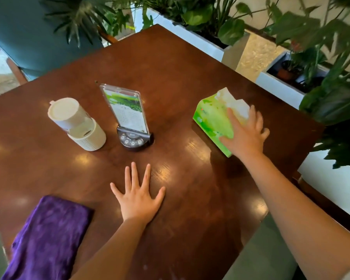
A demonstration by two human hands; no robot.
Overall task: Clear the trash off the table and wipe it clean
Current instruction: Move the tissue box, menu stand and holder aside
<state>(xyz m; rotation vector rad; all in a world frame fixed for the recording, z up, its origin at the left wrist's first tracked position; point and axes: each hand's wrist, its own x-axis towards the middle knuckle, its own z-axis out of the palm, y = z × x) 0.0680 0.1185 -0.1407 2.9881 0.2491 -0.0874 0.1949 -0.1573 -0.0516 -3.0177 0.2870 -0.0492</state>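
Observation:
A dark brown wooden table [180, 81] fills the view. My left hand [138, 196] lies flat on it near the front, fingers spread, holding nothing. My right hand [246, 132] rests on top of a green tissue pack [212, 118] at the right side, fingers spread over it, with a white tissue sticking up from the pack under the fingertips. A folded purple cloth [49, 235] lies at the front left corner, a hand's width left of my left forearm.
A white cylindrical container [75, 124] stands at the left middle. Beside it, an acrylic menu stand [126, 112] sits on a black call-button base [133, 141]. White planters [202, 40] with leafy plants border the far right edge. A teal chair [28, 33] is behind the table.

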